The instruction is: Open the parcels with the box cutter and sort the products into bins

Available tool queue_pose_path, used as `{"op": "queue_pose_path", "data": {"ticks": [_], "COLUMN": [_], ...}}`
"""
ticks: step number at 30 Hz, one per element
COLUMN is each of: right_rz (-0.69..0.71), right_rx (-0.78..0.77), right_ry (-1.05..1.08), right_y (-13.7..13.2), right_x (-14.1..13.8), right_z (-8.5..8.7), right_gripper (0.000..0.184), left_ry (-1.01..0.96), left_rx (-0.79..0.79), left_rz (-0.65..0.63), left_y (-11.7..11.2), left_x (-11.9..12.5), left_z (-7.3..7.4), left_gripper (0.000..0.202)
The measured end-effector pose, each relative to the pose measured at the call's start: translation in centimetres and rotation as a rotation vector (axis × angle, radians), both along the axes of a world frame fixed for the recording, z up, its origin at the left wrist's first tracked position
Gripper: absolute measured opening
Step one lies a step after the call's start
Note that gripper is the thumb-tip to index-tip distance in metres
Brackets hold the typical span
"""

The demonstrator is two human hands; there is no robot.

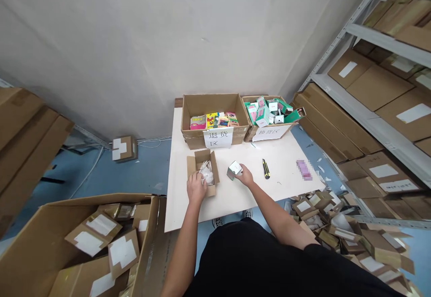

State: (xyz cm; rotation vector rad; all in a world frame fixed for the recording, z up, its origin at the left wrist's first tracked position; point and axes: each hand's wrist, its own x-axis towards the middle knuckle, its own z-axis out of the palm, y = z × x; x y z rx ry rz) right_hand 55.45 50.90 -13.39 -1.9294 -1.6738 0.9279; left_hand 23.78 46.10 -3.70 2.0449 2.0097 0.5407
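gripping: right hand (245,176), fingers around a small box (234,169), right of the open carton (214,169)
left hand (197,188): on the carton's left side, fingers by the white wrap (207,174) inside; cannot tell if it grasps either
knife (266,169): on the table (232,200), right of the right hand
far left bin (189,141): booklets (212,121) inside
far right bin (248,136): heaped with green-and-white packs (261,115)

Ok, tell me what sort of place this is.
Probably a warehouse corner that handles returns: a handwritten sign reads 退货区 (returns area), cardboard cartons sit on metal shelving, and a large open carton holds labelled parcels.
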Motion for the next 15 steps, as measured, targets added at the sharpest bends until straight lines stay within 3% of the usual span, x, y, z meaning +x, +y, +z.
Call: {"op": "queue_pose_path", "data": {"ticks": [2, 4, 7, 9, 12, 15], "right_rz": [0.018, 0.077, 0.164, 0.167, 0.102, 0.02], "right_rx": [0.021, 0.044, 0.06, 0.051, 0.016, -0.025], "right_ry": [0.037, 0.076, 0.16, 0.211, 0.246, 0.305], "right_y": [0.6, 1.3, 2.1, 2.1, 1.7, 1.1], "right_x": [0.1, 0.4, 0.8, 0.8, 0.5, -0.1], "right_z": [-0.1, 0.1, 0.6, 0.7, 0.4, -0.2], "right_gripper": [0.082, 0.084, 0.085, 0.087, 0.091, 0.094], "left_ry": [-0.035, -0.058, -0.065, -0.019, 0.07, 0.105], "left_rx": [-0.003, -0.057, -0.201, -0.305, -0.356, -0.336], "left_rz": [-0.045, -0.176, -0.403, -0.477, -0.465, -0.476], "left_y": [1.7, 3.5, 5.9, 7.1, 8.2, 9.1], "left_x": [2.3, 5.2, 10.0, 12.5, 14.2, 13.7], "left_z": [0.9, 1.3, 1.0, 0.4, -0.5, -1.2], "left_gripper": [0.029, 0.038, 0.056, 0.064, 0.056, 0.047]}}
